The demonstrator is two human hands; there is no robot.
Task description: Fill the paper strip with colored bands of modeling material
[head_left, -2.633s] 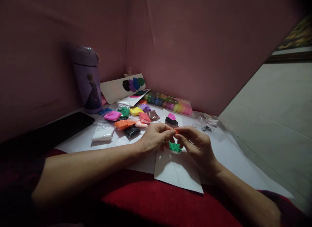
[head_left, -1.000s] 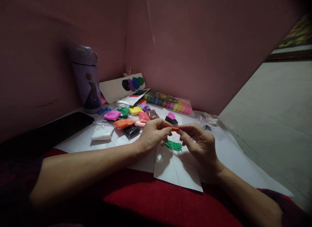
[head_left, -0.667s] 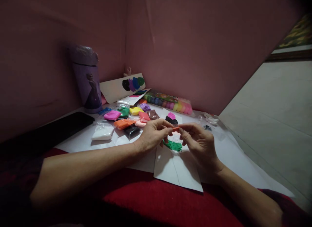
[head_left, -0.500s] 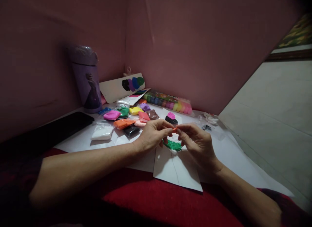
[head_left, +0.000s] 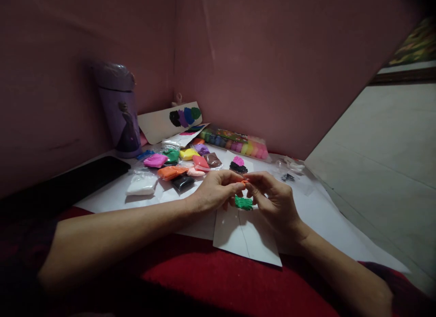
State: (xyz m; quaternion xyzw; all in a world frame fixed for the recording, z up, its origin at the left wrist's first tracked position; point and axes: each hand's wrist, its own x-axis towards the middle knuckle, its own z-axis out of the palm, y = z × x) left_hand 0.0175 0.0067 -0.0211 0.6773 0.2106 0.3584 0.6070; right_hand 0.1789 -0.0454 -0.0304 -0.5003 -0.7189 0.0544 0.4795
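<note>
A small bit of orange modelling clay (head_left: 244,182) is pinched between the fingertips of both my hands. My left hand (head_left: 218,190) has its thumb and forefinger closed on it from the left. From the right, my right hand (head_left: 274,196) grips the same bit with thumb and fingers. Below them lies a white card (head_left: 243,244) with a thin drawn line. On the card are textured patches of green clay (head_left: 244,203), black clay (head_left: 238,167) and pink clay (head_left: 239,160). My hands cover part of the card's middle.
Several bagged clay packets, including orange (head_left: 172,172), white (head_left: 141,184) and black (head_left: 183,183), lie left of my hands. A purple tumbler (head_left: 119,110) and a dark flat object (head_left: 102,171) stand farther left. Behind is a clear pack of coloured clay (head_left: 235,142); small plastic bags (head_left: 289,171) lie right.
My fingers have shifted slightly around the orange clay, and both hands sit a touch lower over the green patch. The other things stay in place.
</note>
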